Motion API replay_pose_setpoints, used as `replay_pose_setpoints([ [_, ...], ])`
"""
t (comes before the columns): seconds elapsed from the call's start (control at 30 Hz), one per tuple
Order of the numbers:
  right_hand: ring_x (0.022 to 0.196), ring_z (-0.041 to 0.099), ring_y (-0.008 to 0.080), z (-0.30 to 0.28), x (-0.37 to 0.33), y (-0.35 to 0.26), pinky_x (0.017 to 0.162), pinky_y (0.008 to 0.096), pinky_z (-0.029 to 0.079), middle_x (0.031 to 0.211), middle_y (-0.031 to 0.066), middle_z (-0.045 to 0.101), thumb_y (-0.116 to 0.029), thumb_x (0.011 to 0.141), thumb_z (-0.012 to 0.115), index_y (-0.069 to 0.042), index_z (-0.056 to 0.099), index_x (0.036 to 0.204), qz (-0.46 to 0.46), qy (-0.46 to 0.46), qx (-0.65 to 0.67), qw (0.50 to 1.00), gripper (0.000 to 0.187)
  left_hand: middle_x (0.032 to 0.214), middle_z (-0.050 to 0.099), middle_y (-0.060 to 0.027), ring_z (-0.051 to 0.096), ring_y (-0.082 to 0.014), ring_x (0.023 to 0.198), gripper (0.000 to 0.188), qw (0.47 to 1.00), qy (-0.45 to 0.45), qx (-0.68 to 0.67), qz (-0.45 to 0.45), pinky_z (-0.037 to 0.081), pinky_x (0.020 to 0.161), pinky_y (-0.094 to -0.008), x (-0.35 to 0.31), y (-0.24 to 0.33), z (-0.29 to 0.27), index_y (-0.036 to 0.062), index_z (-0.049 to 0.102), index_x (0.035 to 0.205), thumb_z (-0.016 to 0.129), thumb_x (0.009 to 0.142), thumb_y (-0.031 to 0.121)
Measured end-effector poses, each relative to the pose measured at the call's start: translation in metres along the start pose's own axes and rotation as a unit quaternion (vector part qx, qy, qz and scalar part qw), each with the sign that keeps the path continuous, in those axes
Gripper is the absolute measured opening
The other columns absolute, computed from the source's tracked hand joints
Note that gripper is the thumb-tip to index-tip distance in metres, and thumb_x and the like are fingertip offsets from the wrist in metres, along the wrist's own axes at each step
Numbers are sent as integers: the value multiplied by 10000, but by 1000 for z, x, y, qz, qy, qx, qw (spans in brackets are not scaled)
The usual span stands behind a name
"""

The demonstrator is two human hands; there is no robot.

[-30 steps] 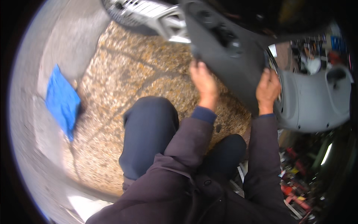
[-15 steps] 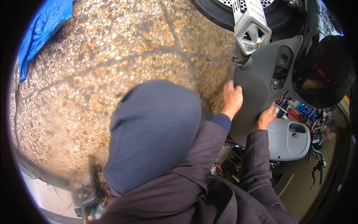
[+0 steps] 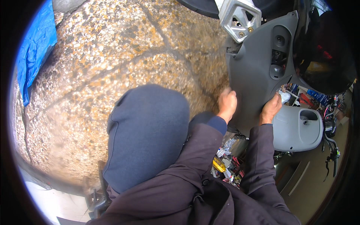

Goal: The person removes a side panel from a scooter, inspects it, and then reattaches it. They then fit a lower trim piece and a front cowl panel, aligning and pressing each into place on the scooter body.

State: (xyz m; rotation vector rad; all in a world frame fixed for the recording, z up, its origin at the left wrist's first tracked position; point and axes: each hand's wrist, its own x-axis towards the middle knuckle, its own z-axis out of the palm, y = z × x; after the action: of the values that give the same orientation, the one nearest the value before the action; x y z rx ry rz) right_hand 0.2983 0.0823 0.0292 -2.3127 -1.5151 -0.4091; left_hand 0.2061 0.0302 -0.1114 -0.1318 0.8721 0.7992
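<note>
A large dark grey plastic scooter body panel lies along the side of a scooter. It has an oblong recess with round fittings in it. My left hand is closed on the panel's left edge, its thumb on top and its fingertips partly hidden behind the rim. On the opposite edge, my right hand grips with the fingers bent round it. Just above the panel's upper left corner is a silver metal bracket with two bolts. The scooter's glossy black bodywork stands beside the panel's right side.
A lighter grey scooter cover is right of my right forearm, near a handlebar with a lever. Assorted tools and parts lie between my arms. Blue sheeting hangs at the far left above stone-chip paving.
My view has shifted, so the panel and both hands sit further left in it. More of the tools between my arms shows. Both hands keep hold of the panel.
</note>
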Motion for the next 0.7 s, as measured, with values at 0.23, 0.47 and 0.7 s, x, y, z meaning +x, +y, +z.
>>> replay_pose_setpoints([
  [0.23,958,666,358,0,-3,-11,862,400,496,1017,244,721,-318,978,516,57,696,1113,24,8,-5,1000,437,1086,695,-271,657,-387,1052,340,991,91,86,45,492,930,-435,-12,15,1,-40,653,1127,536,866,145],
  [0.47,774,644,440,-14,-7,-17,710,484,491,820,245,680,-406,936,629,-9,704,901,100,-59,26,993,406,835,610,-47,548,-116,727,36,954,-54,144,256,482,678,-268,-55,44,16,14,587,878,558,868,-5],
  [0.7,766,696,264,-59,-118,1,727,370,535,817,157,710,-194,922,685,1,693,952,344,212,291,867,197,854,620,-74,570,-162,774,89,728,-332,350,487,494,712,-306,-85,66,106,-18,617,951,597,910,58],
])
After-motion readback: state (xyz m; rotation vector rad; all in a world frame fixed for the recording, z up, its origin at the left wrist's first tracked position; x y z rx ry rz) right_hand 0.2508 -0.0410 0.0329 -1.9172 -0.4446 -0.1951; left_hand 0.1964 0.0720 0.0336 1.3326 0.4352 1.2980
